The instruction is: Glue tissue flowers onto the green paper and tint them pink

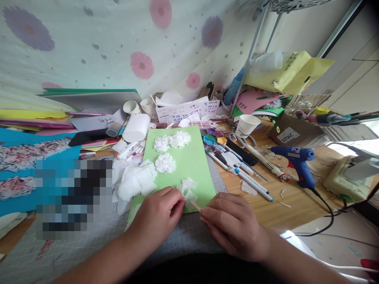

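Observation:
A light green sheet (197,157) lies on a grey cutting mat (97,252). Clumps of crumpled white tissue paper (165,163) sit on its upper half. Toward the near end, my left hand (161,207) is closed in a pinch at a piece of white tissue paper (190,197). Pinched in my right hand (233,221) is a thin, pale wooden stick (194,205), its tip at that tissue piece. Another loose tissue scrap (188,183) rests just beyond. Beside the sheet, left of it, is a pile of flat white tissue pieces (134,179).
To the right lie several markers (254,183), open paint pots (210,139) and a blue glue gun (297,161) with its cord. Paper cups (248,125), a cardboard box (291,132) and coloured paper (97,96) line the back. A blue sheet (17,136) lies left.

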Demonstrator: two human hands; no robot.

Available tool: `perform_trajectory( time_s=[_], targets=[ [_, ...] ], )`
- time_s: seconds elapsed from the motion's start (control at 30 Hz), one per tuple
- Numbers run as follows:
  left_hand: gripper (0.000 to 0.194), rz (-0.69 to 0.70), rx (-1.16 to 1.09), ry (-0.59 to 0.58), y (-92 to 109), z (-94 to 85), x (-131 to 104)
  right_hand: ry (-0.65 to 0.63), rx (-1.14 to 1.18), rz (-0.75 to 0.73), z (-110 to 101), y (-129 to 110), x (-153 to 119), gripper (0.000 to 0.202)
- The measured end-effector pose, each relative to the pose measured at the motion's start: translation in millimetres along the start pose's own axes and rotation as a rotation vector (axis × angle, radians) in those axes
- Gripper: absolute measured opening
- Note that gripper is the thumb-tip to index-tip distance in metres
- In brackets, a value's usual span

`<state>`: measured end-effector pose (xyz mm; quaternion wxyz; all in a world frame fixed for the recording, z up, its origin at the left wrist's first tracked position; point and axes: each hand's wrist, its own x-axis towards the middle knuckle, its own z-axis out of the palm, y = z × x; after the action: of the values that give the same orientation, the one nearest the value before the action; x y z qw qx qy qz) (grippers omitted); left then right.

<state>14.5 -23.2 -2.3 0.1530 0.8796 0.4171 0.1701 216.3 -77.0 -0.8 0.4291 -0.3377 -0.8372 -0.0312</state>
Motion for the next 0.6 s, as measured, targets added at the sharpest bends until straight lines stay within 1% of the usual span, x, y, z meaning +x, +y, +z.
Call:
perform_trajectory(
  time_s=[0.23,0.33,0.43,0.6],
  targets=[
    [0.014,-0.029,0.036,0.001,-0.7,-0.2,-0.2,-0.089,0.017,-0.006,0.6,-1.3,4.7,0.010],
    [0.008,-0.028,0.030,0.060,0.9,-0.5,0.4,-0.132,0.024,-0.011,2.4,-1.8,4.8,0.012],
    [0.013,0.026,0.001,0.125,1.6,-0.4,1.7,-0.179,0.021,-0.023,3.2,-2.0,4.8,0.013],
    [0.021,0.080,-0.011,0.128,0.9,0.1,5.7,-0.207,0.021,-0.040,2.8,-1.7,5.1,0.014]
  ],
)
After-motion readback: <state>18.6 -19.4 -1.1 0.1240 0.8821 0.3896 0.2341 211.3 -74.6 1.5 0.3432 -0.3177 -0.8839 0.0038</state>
